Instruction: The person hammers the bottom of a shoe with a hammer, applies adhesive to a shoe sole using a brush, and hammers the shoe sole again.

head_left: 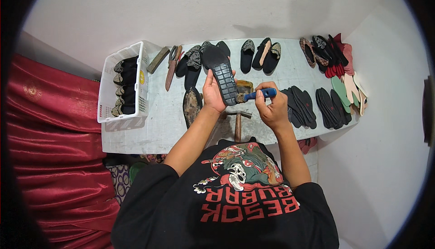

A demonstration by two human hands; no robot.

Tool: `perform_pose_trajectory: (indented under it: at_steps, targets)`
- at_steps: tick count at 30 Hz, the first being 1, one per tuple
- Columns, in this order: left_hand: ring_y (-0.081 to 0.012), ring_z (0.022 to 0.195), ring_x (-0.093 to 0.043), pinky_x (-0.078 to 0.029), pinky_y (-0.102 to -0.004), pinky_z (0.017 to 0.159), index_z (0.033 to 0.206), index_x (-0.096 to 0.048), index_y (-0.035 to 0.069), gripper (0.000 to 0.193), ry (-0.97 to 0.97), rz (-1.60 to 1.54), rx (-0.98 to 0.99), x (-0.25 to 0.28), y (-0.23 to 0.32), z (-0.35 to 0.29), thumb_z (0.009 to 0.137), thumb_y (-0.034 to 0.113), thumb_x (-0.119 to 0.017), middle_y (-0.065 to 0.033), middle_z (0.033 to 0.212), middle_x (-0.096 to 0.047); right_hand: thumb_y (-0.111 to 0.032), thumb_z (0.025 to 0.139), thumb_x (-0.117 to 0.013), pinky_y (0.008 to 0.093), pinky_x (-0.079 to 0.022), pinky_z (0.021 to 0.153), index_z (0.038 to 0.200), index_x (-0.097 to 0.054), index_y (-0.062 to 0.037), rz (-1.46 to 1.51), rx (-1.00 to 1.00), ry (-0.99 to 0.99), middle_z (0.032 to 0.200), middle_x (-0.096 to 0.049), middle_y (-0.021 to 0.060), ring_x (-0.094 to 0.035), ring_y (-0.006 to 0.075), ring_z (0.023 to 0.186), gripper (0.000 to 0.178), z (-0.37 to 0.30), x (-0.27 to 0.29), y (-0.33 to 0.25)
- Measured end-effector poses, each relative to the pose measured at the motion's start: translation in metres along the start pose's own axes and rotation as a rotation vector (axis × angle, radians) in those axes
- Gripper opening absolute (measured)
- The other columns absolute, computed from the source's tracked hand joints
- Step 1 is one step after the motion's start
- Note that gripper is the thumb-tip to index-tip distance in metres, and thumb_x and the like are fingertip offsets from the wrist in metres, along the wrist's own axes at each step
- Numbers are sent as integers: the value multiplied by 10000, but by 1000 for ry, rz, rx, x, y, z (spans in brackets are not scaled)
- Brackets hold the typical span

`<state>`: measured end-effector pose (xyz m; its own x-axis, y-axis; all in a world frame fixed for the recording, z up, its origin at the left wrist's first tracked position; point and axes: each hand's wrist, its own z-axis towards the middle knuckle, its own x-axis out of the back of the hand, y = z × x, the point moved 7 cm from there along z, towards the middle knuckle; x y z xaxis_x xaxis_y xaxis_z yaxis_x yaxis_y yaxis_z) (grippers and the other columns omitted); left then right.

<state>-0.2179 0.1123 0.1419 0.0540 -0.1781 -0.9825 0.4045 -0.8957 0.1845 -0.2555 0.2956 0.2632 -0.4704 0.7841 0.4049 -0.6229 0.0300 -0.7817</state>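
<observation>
My left hand [211,94] is wrapped round a black shoe [222,73], its dark sole with a grid of raised blocks turned up toward me. In my right hand [273,109] is a brush [268,93] with a blue handle. Its bristles touch the heel end of the sole, or lie right at its edge. Just behind the brush stands a yellowish, stained container [245,85], partly hidden. A hammer [238,125] lies between my forearms. Left of my left wrist is a worn, stained sole-shaped piece [192,107].
A white plastic basket [144,63] with several black shoes stands at the left. Nearby lie a sheathed blade [171,74] and a block [158,60]. Finished-looking shoes [247,56] line the back. Stacks of black soles [301,106] and green pieces [340,90] lie right. A red curtain [54,126] hangs left.
</observation>
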Motion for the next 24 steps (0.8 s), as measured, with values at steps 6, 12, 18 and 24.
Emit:
perform_pose_trajectory:
  at_steps: [6,12,18,24]
  targets:
    - [-326,1201,-646,-574,-492,963,1518,-452,56,569,-184,-40,94,0,-8,-3,1123,428,-283,-110,1568,-488,-124,976,-639,341,-528,609,1032,-613,-18,-18,20,63,787,-683,124,-691,226,653,123,8,6,-4]
    - [-291,1119,-682,-591,-463,930,1464,-510,56,569,-24,-27,32,-6,-4,-2,1116,467,-325,-112,1415,-622,-117,950,-648,340,-508,576,1000,-606,-18,-17,32,-47,764,-666,119,-665,213,614,119,-2,6,-16]
    - [-277,1139,-671,-588,-459,936,1463,-510,59,564,-34,14,44,-10,-10,-4,1119,463,-319,-75,1444,-602,-129,942,-662,323,-497,547,980,-605,-14,22,42,-90,730,-644,101,-642,191,567,134,-2,6,-30]
    - [-304,1081,-693,-588,-458,931,1428,-542,70,576,-101,5,131,-14,-21,-10,1108,498,-329,-168,1257,-688,-134,942,-670,333,-520,573,1006,-617,-14,46,159,-33,763,-669,112,-666,215,601,146,-2,-3,-31]
